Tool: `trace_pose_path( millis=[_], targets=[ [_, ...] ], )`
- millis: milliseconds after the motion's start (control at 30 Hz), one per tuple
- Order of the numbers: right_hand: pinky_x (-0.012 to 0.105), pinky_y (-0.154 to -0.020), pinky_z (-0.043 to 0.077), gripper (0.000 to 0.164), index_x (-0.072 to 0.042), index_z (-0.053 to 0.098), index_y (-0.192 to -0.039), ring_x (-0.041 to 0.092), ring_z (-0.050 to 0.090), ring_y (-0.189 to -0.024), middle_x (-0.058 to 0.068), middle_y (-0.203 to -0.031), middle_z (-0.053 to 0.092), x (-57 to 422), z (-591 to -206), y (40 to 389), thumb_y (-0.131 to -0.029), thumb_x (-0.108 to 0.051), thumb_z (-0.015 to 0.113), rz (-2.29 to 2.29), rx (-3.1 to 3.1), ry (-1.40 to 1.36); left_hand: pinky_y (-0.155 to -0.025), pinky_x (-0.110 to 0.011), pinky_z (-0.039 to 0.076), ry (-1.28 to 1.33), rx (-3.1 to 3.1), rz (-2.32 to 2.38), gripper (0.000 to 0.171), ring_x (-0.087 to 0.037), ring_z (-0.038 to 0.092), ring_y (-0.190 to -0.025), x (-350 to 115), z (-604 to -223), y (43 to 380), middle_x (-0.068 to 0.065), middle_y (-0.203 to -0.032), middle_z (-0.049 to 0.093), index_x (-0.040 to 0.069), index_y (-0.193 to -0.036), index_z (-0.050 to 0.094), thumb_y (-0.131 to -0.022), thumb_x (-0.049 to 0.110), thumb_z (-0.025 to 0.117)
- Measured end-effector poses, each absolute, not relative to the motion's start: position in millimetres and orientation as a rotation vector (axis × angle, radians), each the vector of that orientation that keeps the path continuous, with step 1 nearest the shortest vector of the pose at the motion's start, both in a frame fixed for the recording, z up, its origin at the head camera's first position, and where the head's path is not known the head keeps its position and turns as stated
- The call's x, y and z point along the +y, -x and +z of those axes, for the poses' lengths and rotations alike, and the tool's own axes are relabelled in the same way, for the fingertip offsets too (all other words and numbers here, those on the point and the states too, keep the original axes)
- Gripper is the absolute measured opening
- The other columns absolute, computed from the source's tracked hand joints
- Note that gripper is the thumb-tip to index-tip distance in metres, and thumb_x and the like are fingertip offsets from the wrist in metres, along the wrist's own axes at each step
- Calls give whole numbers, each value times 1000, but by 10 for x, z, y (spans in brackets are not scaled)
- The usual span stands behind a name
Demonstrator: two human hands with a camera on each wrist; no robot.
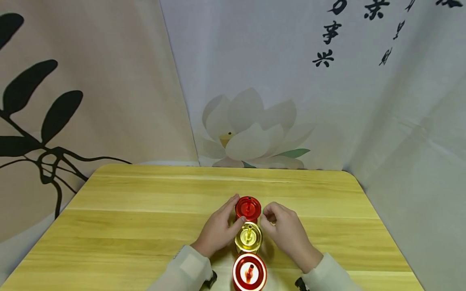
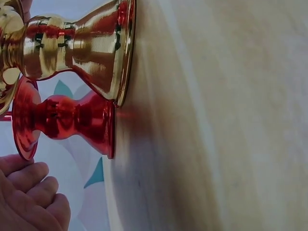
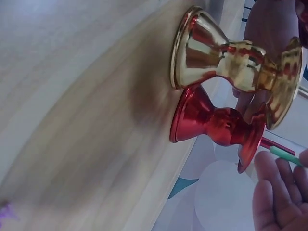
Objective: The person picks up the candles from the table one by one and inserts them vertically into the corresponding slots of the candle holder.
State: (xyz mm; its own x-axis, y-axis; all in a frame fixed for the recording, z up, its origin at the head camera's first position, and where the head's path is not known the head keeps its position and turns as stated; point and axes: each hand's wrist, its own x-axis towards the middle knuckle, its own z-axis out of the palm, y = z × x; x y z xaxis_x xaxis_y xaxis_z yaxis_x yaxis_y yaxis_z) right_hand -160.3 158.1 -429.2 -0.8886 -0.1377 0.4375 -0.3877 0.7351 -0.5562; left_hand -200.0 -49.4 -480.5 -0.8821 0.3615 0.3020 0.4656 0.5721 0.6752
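Observation:
Three metallic candlesticks stand in a line: a far red candlestick (image 1: 248, 208), a gold candlestick (image 1: 249, 237) and a near red candlestick (image 1: 249, 273). Each has a dish top with an upright spike. My left hand (image 1: 221, 229) lies along the left side of the far red one, fingertips and thumb right at its dish rim, fingers fairly straight. On the other side, my right hand (image 1: 285, 231) pinches a thin green stick (image 3: 285, 156) between thumb and fingertips. In the right wrist view the stick's tip overlaps the far red candlestick's spike (image 3: 278, 146).
The candlesticks stand on a light wooden table (image 1: 145, 214). Behind it hangs a pale cloth backdrop (image 1: 262, 52) with a printed lotus and dark characters. A printed black plant (image 1: 54, 157) is on the left cloth. A small purple thing (image 3: 6, 214) shows at the right wrist view's edge.

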Motion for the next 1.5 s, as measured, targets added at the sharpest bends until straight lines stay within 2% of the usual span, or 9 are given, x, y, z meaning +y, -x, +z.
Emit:
trace_pose_path(
  millis=[300,533,800,1033,1500],
  targets=[
    [24,-65,56,11,-13,65,-83,4,63,-71,-8,-78,63,1527,-4289,1693,-82,-4,71,982,-2563,-391,-115,-43,36,663,-2695,-1255,63,-23,42,-141,-479,-4804,1987,-9,-156,42,8,-153,42,-98,29,63],
    [24,-65,56,12,-13,65,-84,4,61,-69,-8,-76,62,1498,-4298,1749,-82,-5,73,1007,-2552,-369,-114,-42,37,667,-2704,-1210,61,-22,41,-142,-477,-4799,1977,-7,-156,42,8,-152,42,-98,28,62],
    [24,-63,56,9,-12,67,-88,7,63,-71,-7,-77,65,1453,-4247,1800,-85,-6,73,1030,-2551,-363,-114,-44,38,687,-2696,-1176,60,-25,41,-142,-477,-4804,1973,-13,-155,43,5,-151,44,-98,28,61],
    [27,-63,58,7,-8,67,-90,7,65,-71,-5,-79,68,1420,-4171,1845,-87,-4,72,1076,-2491,-376,-114,-44,38,689,-2696,-1169,60,-24,41,-142,-472,-4784,1969,-12,-155,43,4,-150,44,-98,29,60],
    [22,-58,55,6,-8,68,-92,9,66,-72,-2,-81,69,1366,-4110,1913,-88,-6,72,1015,-2418,-420,-112,-45,40,708,-2684,-1139,60,-27,41,-142,-473,-4769,1988,-8,-155,43,5,-151,44,-99,28,60]
  ],
)
